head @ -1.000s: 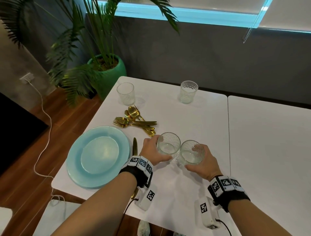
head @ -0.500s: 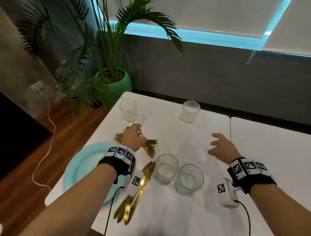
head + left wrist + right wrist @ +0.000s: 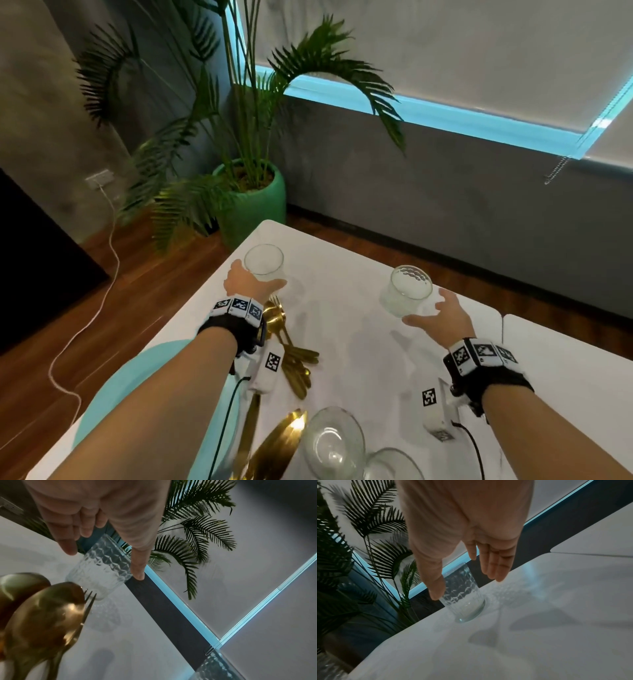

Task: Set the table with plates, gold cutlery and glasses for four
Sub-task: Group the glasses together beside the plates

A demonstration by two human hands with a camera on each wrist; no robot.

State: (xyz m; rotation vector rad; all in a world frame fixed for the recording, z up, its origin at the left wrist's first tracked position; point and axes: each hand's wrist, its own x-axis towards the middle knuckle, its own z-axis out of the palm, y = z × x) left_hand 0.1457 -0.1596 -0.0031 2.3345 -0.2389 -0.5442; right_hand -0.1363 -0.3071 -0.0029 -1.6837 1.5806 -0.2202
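Hands reach to two faceted tumblers at the far end of a white table. The left hand cups the far-left glass, thumb and fingers spread on either side of it; the right hand flanks the far-right glass with fingers straight and thumb apart, and whether they touch it cannot be told. Gold spoons and forks lie near the left wrist. Two more glasses stand at the near edge, right of a gold knife and a pale blue plate.
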